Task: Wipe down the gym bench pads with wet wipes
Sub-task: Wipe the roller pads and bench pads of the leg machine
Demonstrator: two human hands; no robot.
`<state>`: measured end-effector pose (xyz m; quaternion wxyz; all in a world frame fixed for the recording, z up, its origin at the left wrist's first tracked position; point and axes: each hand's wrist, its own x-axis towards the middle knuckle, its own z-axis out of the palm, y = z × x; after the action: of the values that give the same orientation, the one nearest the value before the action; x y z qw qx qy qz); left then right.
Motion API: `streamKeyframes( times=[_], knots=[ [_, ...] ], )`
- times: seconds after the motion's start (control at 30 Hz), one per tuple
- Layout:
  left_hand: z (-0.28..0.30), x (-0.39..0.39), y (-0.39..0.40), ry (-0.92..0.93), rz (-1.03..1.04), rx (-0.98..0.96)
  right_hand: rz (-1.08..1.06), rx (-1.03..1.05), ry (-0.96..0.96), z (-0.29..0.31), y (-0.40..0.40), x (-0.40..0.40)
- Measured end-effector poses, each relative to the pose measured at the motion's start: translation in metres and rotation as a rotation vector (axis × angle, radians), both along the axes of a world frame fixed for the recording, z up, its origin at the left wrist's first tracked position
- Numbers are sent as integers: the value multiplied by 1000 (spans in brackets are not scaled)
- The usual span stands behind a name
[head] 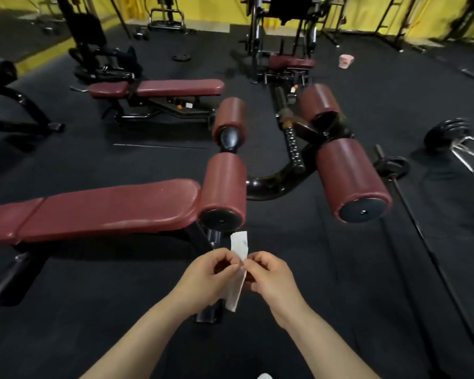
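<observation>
A folded white wet wipe (239,244) stands upright between my two hands, low in the centre of the view. My left hand (205,277) and my right hand (271,280) both pinch it with curled fingers, close together. Just beyond them lies a long maroon bench pad (107,209), running left from a maroon roller pad (225,192). Three more maroon rollers (350,176) sit on the black curved frame to the right. My hands are in front of the bench and touch none of the pads.
A second maroon bench (175,87) stands further back. A weight machine (282,50) is at the rear centre. A barbell (411,209) and black weight plates (446,135) lie on the black floor at right. Yellow walls close the room.
</observation>
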<state>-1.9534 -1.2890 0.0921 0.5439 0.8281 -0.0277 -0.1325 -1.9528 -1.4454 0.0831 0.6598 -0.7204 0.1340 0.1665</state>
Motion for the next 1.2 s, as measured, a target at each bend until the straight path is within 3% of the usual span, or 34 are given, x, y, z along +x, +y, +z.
streamKeyframes(
  times=[0.13, 0.37, 0.53, 0.7, 0.87, 1.07, 1.2],
  knots=[
    [-2, 16, -31, -17, 19, 46, -72, 35, -4, -1, -38, 3],
    [-6, 35, -75, 51, 207, -44, -416, 360, 118, -15, -108, 7],
    [-9, 40, -109, 128, 162, -112, -334, 362, 99, -20, -144, 5],
    [-9, 48, -131, 138, 88, -86, -276, 35, 26, -17, -173, -1],
    [-5, 59, -145, -52, -113, 120, -222, -227, -171, -11, -204, -5],
    [-4, 68, -159, -328, -200, 364, -94, -534, -386, -12, -225, -11],
    [-13, 79, -162, -495, -265, 486, -124, -506, -360, -14, -234, -9]
  ],
)
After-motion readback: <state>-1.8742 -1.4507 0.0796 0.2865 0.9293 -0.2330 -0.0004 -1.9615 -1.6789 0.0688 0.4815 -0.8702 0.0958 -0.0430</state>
